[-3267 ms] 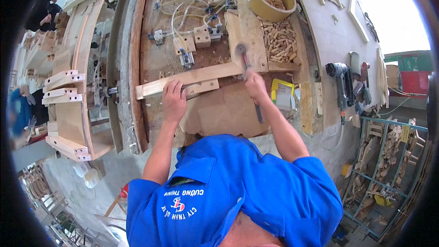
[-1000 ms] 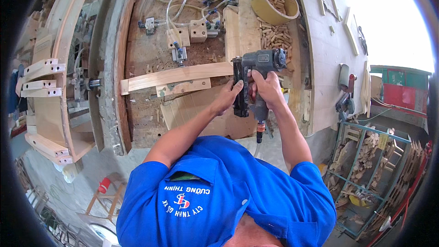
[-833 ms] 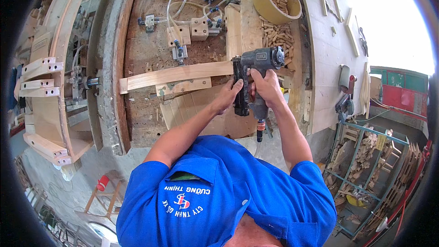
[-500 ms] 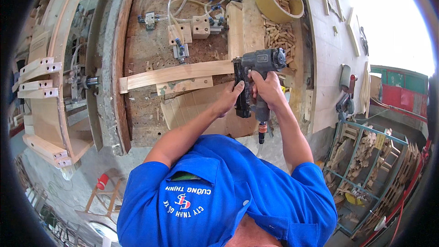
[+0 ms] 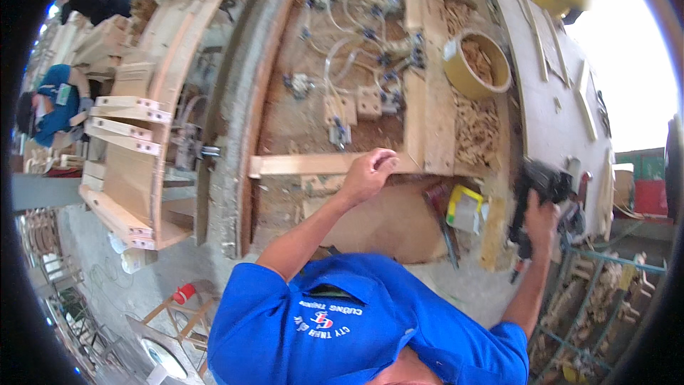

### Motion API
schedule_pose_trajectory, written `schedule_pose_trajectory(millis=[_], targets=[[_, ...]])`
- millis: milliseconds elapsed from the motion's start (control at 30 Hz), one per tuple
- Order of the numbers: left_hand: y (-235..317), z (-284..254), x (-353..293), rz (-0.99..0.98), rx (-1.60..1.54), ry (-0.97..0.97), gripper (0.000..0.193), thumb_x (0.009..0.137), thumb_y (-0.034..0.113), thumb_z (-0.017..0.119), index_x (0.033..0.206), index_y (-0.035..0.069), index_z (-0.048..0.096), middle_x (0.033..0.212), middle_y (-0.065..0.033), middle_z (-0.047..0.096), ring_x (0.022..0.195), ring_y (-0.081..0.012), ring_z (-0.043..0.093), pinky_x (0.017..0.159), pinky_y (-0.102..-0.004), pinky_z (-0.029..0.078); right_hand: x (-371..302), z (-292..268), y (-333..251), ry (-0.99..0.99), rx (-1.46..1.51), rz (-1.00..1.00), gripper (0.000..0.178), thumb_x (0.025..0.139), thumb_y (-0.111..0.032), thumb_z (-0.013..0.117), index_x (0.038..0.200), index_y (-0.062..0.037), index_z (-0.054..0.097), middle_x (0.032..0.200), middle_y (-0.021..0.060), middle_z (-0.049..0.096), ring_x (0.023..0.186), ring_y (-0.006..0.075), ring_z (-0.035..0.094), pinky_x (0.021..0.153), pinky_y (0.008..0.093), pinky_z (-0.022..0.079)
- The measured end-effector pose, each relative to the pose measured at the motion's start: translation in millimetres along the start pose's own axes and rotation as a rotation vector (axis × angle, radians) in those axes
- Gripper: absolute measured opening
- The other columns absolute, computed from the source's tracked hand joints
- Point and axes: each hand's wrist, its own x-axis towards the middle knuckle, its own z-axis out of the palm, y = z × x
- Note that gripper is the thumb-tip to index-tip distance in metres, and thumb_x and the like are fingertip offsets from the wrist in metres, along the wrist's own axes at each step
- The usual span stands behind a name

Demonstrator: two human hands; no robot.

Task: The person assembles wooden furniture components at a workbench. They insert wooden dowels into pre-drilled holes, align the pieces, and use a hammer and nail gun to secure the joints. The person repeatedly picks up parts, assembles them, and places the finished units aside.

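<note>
My left hand (image 5: 368, 177) is over the right part of a pale wooden rail (image 5: 303, 165), its fingers curled together; whether they pinch anything is hidden. The rail meets an upright wooden piece (image 5: 415, 117) at its right end. Off to the right, past the bench edge, my right hand (image 5: 543, 219) grips a black nail gun (image 5: 545, 181) by its handle. A hammer (image 5: 443, 217) and a yellow-and-white packet (image 5: 467, 208) lie between my hands, beside a brown cardboard sheet (image 5: 388, 224).
Clear air tubes (image 5: 349, 64) and small clamps fill the jig. A yellow tub (image 5: 476, 65) stands by loose wooden dowels (image 5: 476, 128). Drilled wooden parts (image 5: 125, 128) rest on the left. A metal rack (image 5: 598, 292) holds offcuts at right. Other people (image 5: 57, 103) work farther off.
The nail gun has been carried right, away from the rail's end, in my right hand. My left hand has left the gun for the rail. The whole view has shifted.
</note>
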Motion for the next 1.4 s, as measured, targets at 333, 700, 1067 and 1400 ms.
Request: schedule_pose_trajectory(millis=[333,700,1067,1400], targets=[[6.0,-194.7,68.7,0.030,0.735,0.709,0.039,0.098,0.030,0.076,0.125,0.004,0.069,0.093,-0.0158,0.076,0.091,-0.0377,0.074,0.079,-0.0514,0.056,82.5,54.7,114.4,0.106,-0.195,-0.004,0.052,0.101,-0.010,0.061,0.150,-0.0013,0.044,0.145,0.0241,0.052,0.112,0.0501,0.067,0.095,0.0574,0.057],[4.8,-206.8,116.2,0.040,0.942,0.531,0.026,0.098,0.032,0.071,0.100,0.006,0.075,0.096,-0.0233,0.076,0.095,-0.0454,0.072,0.084,-0.0559,0.056,0.9,57.4,74.2,0.277,-0.207,-0.003,0.063,0.094,-0.010,0.072,0.153,-0.0011,0.048,0.149,0.0180,0.055,0.133,0.0408,0.058,0.109,0.0513,0.050],[-5.6,-164.7,33.8,-0.020,1.080,0.281,0.043,0.104,0.043,0.062,0.096,0.003,0.075,0.098,-0.0210,0.077,0.089,-0.0404,0.072,0.084,-0.0528,0.056,-168.5,142.8,15.0,-0.007,0.256,0.112,0.057,0.091,-0.016,0.076,0.142,0.0013,0.058,0.136,0.0253,0.060,0.128,0.0457,0.055,0.110,0.0542,0.044],[-23.0,-141.1,-9.8,0.068,1.269,-0.021,0.049,0.105,0.038,0.048,0.089,0.002,0.078,0.096,-0.0254,0.076,0.099,-0.0472,0.066,0.091,-0.0582,0.049,-174.9,170.2,-19.3,-0.102,0.354,0.048,0.055,0.093,-0.019,0.076,0.142,-0.0010,0.060,0.136,0.0241,0.060,0.127,0.0462,0.056,0.110,0.0538,0.046]])
